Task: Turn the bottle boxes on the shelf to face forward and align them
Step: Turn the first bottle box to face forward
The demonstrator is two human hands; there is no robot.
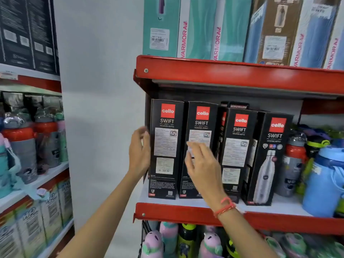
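The left hand (138, 151) rests open against the first box (164, 149) on the shelf (186, 211); the right hand (202, 164) hovers open. Best to turn each box slowly, bottle picture forward

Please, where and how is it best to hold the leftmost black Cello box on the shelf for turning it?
Probably best to grip the leftmost box by its two tall narrow sides at mid-height, coming from the front. It stands upright at the shelf end, so its left side is free, where the left hand already is; the right side touches the next box.
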